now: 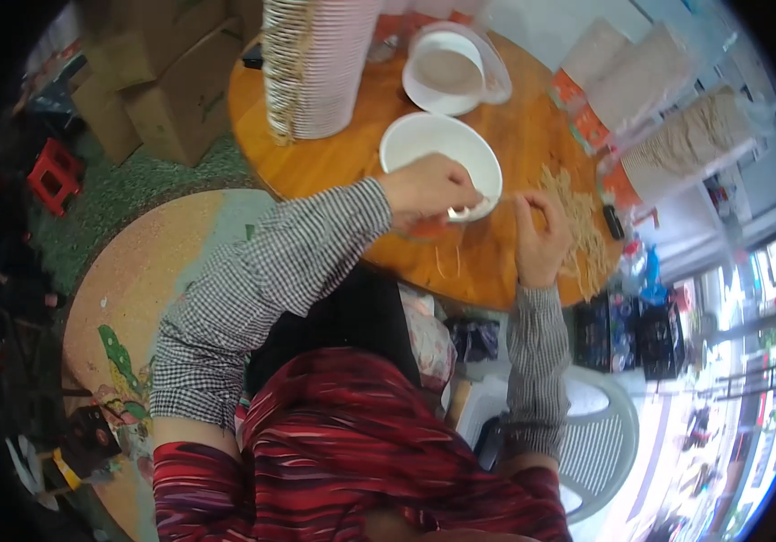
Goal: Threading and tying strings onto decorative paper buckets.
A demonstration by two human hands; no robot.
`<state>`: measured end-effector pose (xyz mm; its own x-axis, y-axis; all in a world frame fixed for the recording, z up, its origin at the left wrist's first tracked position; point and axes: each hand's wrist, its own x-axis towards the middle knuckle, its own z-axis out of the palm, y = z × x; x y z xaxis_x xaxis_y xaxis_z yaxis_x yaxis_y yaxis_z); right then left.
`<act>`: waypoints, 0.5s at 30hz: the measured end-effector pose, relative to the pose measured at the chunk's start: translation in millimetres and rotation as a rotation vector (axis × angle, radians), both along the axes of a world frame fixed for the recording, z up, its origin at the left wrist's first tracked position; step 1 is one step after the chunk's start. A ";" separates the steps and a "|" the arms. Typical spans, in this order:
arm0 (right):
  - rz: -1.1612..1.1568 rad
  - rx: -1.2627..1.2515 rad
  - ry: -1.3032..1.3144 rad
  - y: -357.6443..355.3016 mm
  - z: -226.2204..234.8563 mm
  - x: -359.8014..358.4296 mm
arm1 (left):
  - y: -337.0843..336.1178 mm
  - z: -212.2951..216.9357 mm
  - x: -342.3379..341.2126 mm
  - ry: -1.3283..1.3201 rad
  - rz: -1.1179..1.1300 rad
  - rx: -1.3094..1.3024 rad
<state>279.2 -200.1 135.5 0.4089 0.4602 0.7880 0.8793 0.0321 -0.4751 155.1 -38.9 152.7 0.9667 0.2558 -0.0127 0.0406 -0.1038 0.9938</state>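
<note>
A white paper bowl (433, 135) stands tilted on the wooden table, its open side up and a patch of red showing below the rim. My left hand (428, 188) reaches across its near side, fingers closed at the rim. A small pale bit shows at those fingertips, too small to name. To the right of the bowl, my right hand (541, 237) is raised with thumb and forefinger pinched together near the rim. What sits in that pinch is too fine to make out. A thin loop of string (448, 262) lies by the table's near edge.
A tall stack of white bowls (315, 72) with string along its side stands left. Behind are more white bowls (446, 68). Loose tan strings (582, 230) lie right, near wrapped bowl stacks (677, 149). A grey plastic chair (595, 434) stands lower right, cardboard boxes (171, 99) upper left.
</note>
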 end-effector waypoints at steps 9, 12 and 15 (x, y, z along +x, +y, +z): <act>-0.009 -0.070 -0.263 -4.3 8.3 -24.0 | -0.7 -3.8 0.0 -0.003 -0.067 -0.810; 0.042 -0.151 -0.265 -7.3 17.4 -34.1 | -11.6 -8.5 5.5 -0.086 -0.054 -0.651; 0.051 -0.077 -0.112 2.4 21.4 -29.3 | -12.5 -11.2 12.8 -0.167 -0.031 -0.524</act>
<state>249.9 -197.7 156.9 0.2949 0.5388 0.7891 0.9251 0.0458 -0.3770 167.9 -51.4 141.4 0.9733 0.2283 0.0236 -0.1175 0.4076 0.9056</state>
